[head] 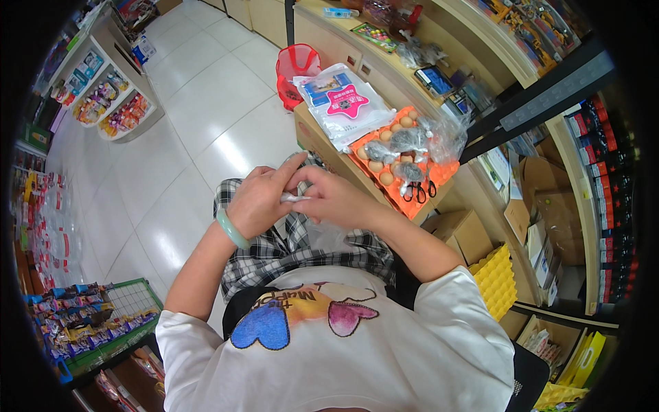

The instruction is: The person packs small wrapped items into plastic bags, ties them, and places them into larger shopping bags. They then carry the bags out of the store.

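Above my lap, my left hand (pixel 265 198) and my right hand (pixel 332 195) meet. Between them both pinch a twisted piece of thin clear plastic bag (pixel 294 198), whose looser part (pixel 329 236) seems to hang below my right hand over the checked cloth. A jade-green bangle (pixel 232 229) circles my left wrist. To the right, an orange egg tray (pixel 416 206) holds brown eggs (pixel 386 178), with several small knotted plastic bags of dark contents (pixel 410 172) on top. Black-handled scissors (pixel 421 192) lie at the tray's near edge. Whatever my fingers cover is hidden.
The tray and a stack of printed plastic bags (pixel 334 98) rest on a cardboard box (pixel 319 136). Behind stands a red bag (pixel 297 67). Shelving (pixel 391 67) runs along the right, with a yellow egg tray (pixel 494 283) below. A snack rack (pixel 123 304) stands at left.
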Tool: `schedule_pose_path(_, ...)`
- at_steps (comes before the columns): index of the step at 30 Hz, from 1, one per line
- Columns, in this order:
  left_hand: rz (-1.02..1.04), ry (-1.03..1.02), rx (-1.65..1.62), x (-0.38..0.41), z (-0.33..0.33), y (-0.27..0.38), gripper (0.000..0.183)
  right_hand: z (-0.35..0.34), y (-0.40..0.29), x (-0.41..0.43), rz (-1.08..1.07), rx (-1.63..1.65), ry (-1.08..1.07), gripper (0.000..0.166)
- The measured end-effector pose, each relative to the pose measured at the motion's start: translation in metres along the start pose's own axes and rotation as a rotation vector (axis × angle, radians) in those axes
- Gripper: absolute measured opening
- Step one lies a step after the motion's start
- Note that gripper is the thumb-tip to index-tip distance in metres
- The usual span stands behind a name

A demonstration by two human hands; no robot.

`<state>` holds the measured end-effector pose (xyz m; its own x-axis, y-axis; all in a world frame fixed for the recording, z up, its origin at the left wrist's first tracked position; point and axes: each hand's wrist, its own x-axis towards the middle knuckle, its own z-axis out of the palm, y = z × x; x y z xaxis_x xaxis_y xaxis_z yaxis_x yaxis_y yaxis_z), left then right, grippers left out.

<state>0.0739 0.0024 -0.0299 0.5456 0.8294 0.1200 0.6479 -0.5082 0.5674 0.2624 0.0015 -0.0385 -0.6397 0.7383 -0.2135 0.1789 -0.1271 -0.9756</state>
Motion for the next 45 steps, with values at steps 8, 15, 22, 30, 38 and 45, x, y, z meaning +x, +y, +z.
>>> schedule_pose_path(8, -0.065, 0.209, -0.212, -0.002, 0.018, 0.002, 0.031, -0.003, 0.012, -0.006, -0.164, 1.285, 0.067, 0.067)
schedule_pose_path(15, 0.114, 0.164, 0.024, -0.005, 0.015, -0.011, 0.014, -0.002, -0.007, -0.023, -0.159, -0.402, 0.153, 0.079)
schedule_pose_path(22, 0.294, 0.267, 0.152, -0.016, 0.018, -0.003, 0.005, 0.016, 0.002, -0.012, -0.152, -0.512, 0.322, 0.065)
schedule_pose_path(30, 0.446, 0.375, 0.343, -0.021, -0.006, -0.017, 0.017, -0.011, 0.023, -0.017, -0.196, -0.451, 0.048, 0.035)
schedule_pose_path(38, 0.298, 0.314, 0.163, -0.040, -0.009, -0.022, 0.012, -0.008, 0.003, -0.034, 0.114, 0.231, -0.039, 0.016)
schedule_pose_path(45, 0.204, 0.205, -0.047, -0.038, 0.024, -0.017, 0.019, -0.006, 0.030, -0.007, -0.163, 0.766, 0.149, 0.019)
